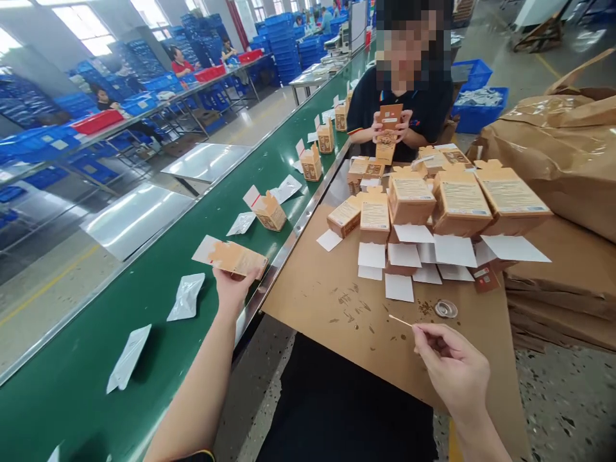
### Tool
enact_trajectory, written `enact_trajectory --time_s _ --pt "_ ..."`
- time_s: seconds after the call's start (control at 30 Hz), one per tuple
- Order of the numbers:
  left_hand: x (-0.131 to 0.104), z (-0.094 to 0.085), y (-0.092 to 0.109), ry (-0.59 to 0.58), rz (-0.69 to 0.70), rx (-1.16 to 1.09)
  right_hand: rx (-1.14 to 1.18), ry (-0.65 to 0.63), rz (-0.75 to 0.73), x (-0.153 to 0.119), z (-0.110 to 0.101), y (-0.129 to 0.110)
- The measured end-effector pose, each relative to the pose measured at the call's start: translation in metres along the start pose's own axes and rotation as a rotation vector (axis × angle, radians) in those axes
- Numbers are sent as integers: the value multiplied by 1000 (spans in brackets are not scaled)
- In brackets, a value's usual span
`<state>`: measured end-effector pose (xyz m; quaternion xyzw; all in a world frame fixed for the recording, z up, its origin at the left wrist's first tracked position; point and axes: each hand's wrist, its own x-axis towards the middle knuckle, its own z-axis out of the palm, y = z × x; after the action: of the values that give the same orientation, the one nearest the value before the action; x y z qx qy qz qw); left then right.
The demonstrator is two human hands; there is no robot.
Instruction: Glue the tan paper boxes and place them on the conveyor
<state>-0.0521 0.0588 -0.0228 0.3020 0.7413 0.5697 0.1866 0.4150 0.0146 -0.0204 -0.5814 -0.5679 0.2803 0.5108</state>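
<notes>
- Left hand point(233, 289): closed round a tan printed cardboard carton point(243, 258), which we find over the green conveyor belt point(149, 282), close to its silver metal edge; whether it rests there we cannot tell.
- Carton, long axis: crosswise to the belt; the white-flapped end points left, away from the right hand, the other end toward the metal edge.
- Right hand point(452, 366): thumb and fingers pinching a thin pale stick point(400, 320), its tip pointing left and slightly away from us, above the brown table covering point(298, 276).
- Nearer hand: the left has the carton; the right sits well apart, across the table.
- Silvery-white sealed pouch point(187, 296): on the belt, just left of the left hand and nearer us than the carton.
- Clear round dish point(446, 309): just beyond the right hand, with small brown grains point(425, 307) beside it.
- Tan-and-brown boxes with white flaps point(464, 199): stacked farther back on the table.
- Co-worker: holding a flat brown carton point(389, 131) beyond the stack.
</notes>
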Motion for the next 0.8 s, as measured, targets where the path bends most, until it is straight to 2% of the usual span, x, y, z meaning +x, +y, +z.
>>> enact_trajectory --time_s 0.1,0.2,0.33,0.4,0.47,0.57,0.63,0.67,0.73,0.8 --pt "-1 -15 -12 1 -50 61 9 -8 18 1 1 2" --pt "2 -17 -18 -19 -26 166 -8 -20 0 6 5 -2" --pt "25 -17 -12 6 -14 334 -18 -14 -45 15 2 -6" --pt "34 -21 -12 1 -52 381 -35 8 -60 17 -7 -6" --pt "33 -28 -20 40 -56 379 -62 44 -67 15 -23 -6" --pt "15 -29 -37 237 117 278 -130 132 -23 6 -50 -12" --pt "4 -11 -40 304 294 173 -177 207 42 0 -64 -18" --pt "2 7 -34 271 370 121 -191 240 70 -2 -68 -21" --pt "6 59 -7 88 445 41 -188 280 80 -1 -73 -25" --pt "18 123 35 -163 422 37 -174 295 33 5 -71 -26"
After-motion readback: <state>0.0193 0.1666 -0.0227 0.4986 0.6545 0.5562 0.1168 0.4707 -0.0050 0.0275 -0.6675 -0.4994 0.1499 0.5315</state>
